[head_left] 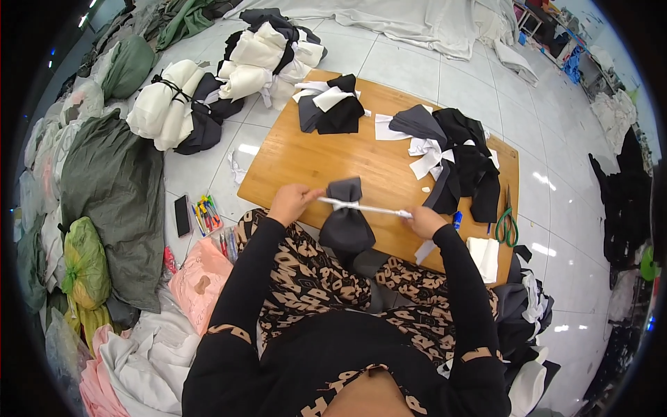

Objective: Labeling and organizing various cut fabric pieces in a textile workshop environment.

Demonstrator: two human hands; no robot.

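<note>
A bundle of dark grey fabric pieces (346, 233) lies at the near edge of the low wooden table (299, 170), cinched at its middle. Around that waist runs a white fabric strip (375, 208), pulled taut sideways. My left hand (293, 202) pinches the strip's left end close to the bundle. At the other end, farther out, my right hand (424, 222) is closed on the strip. Its fingertips are partly hidden.
Stacks of black, grey and white cut fabric (448, 149) lie on the table's far and right parts. Green-handled scissors (507, 226) and a blue marker (457, 220) are at the right edge. Tied white fabric bundles (167, 104), a phone (182, 215) and pens (207, 212) sit on the floor at left.
</note>
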